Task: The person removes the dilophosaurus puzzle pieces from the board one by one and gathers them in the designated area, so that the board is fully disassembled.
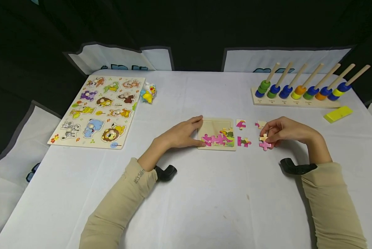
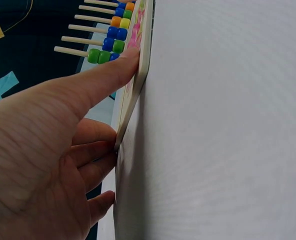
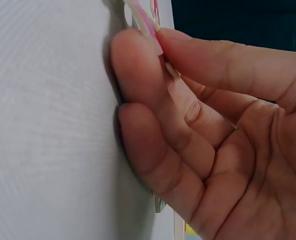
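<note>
My left hand (image 1: 182, 134) rests at the left side of a small wooden puzzle tray (image 1: 211, 126). Its thumb presses the near left corner while the straight fingers touch the far left edge. Joined pink, yellow and green pieces (image 1: 218, 139) lie along the tray's near and right parts. Between thumb and fingers, my right hand (image 1: 288, 129) pinches a pink and yellow jigsaw piece (image 1: 264, 145), seen edge-on in the right wrist view (image 3: 149, 31). Two loose jigsaw pieces lie just right of the tray, one far (image 1: 241, 123) and one near (image 1: 244, 141); another piece (image 1: 260, 124) is beside my right fingertips.
At the far left lies a large animal peg puzzle board (image 1: 94, 109), with a small colourful toy (image 1: 148, 93) beside it. A counting rack (image 1: 298, 101) of upright pegs and coloured rings stands at the back right, a yellow block (image 1: 338, 114) in front of it.
</note>
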`<state>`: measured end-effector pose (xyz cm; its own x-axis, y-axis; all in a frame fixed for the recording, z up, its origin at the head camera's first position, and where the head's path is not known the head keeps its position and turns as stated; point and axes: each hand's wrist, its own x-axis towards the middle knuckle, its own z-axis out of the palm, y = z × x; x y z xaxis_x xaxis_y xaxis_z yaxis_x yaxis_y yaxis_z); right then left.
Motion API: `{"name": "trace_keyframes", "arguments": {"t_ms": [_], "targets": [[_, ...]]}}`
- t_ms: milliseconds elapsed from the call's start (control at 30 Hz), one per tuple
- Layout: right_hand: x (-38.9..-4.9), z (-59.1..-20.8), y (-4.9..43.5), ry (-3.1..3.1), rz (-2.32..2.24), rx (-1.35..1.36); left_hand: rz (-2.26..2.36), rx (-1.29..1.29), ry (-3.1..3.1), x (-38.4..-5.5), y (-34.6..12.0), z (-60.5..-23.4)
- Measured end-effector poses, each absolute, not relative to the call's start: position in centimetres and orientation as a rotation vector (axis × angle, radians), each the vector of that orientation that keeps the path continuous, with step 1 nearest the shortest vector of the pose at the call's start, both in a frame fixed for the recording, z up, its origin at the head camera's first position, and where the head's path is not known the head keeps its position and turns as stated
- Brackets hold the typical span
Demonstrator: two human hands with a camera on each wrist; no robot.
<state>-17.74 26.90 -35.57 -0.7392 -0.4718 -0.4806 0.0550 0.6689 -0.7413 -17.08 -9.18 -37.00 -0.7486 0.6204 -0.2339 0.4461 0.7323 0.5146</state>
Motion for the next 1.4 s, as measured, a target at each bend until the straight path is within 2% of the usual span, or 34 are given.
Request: {"name": "trace_keyframes", "arguments": {"t_ms": [1400], "targets": [[-17.4, -34.8, 25.8, 2.346, -0.780, -0.197, 0.610, 0.815, 2.535, -17.0, -9.2, -37.0]]}}
